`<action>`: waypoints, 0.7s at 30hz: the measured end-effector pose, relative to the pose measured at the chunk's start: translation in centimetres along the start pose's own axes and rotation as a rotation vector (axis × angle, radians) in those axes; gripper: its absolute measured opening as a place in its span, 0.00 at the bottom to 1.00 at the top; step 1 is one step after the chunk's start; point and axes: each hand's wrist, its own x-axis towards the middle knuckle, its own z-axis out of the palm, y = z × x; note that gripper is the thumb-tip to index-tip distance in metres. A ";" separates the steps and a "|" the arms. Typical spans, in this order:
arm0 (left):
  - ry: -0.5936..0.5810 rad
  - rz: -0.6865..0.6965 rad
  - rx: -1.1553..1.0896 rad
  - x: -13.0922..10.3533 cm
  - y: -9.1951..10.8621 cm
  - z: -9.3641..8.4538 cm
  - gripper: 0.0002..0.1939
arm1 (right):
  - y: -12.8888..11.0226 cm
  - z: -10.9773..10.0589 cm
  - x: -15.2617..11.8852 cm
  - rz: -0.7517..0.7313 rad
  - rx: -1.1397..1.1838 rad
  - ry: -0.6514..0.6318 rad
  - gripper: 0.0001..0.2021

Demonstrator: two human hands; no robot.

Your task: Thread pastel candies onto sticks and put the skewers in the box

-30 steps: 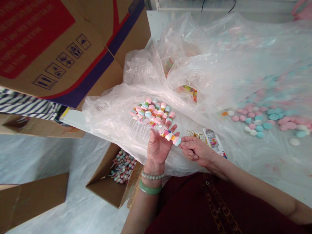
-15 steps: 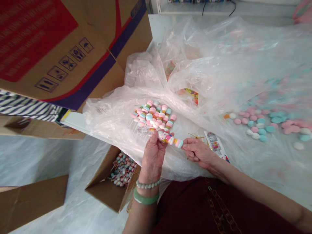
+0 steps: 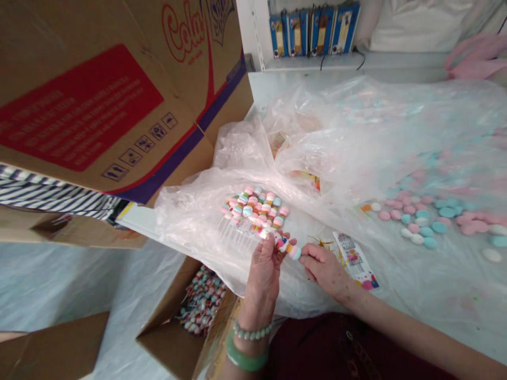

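Note:
My left hand [image 3: 266,266] is closed around a marshmallow skewer [image 3: 293,251] with pink, white, orange and blue pieces; a printed label shows near its fingers. At the skewer's blue end, the fingertips of my right hand [image 3: 322,268] are pinched together; any wrapper between them is too small to make out. Just beyond my left hand, a pile of marshmallow skewers [image 3: 257,207] lies with pale sticks pointing toward me. Gold twist ties [image 3: 321,242] and a printed card [image 3: 354,257] lie beside my right hand on clear plastic sheeting [image 3: 301,287].
Loose pink, blue and white marshmallows [image 3: 420,216] spread across the right. A large cola-printed carton [image 3: 174,142] stands at the left. Below the table edge, an open cardboard box [image 3: 166,322] holds many candy skewers [image 3: 204,301]. Blue boxes [image 3: 312,32] line the back shelf.
The view has tilted up, bringing more of the back shelf and carton into sight. Both hands remain at the same skewer, and my fingers have come slightly closer together along it.

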 end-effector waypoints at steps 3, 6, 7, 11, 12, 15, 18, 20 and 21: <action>-0.009 -0.059 0.000 -0.8 -0.2 0.4 0.13 | -0.4 -0.1 -0.6 -0.032 0.034 0.011 0.12; -0.054 -0.190 -0.068 -1.2 0.6 0.3 0.15 | -0.7 -0.4 -1.4 0.012 0.198 -0.025 0.11; -0.078 -0.217 -0.089 -1.3 1.0 0.2 0.15 | -0.8 -0.5 -1.6 0.042 0.281 -0.055 0.10; -0.205 -0.144 -0.155 -1.8 2.5 -0.3 0.19 | -1.0 -1.0 -2.5 0.185 0.578 -0.248 0.07; -0.234 -0.117 -0.171 -2.0 2.7 -0.4 0.18 | -1.0 -1.1 -2.7 0.212 0.625 -0.297 0.07; -0.259 -0.073 -0.234 -2.6 2.9 -0.3 0.10 | -1.1 -1.1 -3.1 0.243 0.717 -0.351 0.08; -0.176 -0.057 -0.237 -3.3 2.8 -0.2 0.07 | -1.1 -0.9 -3.4 0.225 0.725 -0.300 0.09; -0.119 -0.043 -0.195 -3.6 2.6 -0.2 0.07 | -1.0 -0.7 -3.6 0.203 0.693 -0.265 0.09; -0.104 -0.029 -0.168 -3.8 2.5 -0.2 0.07 | -0.9 -0.6 -3.6 0.189 0.673 -0.245 0.09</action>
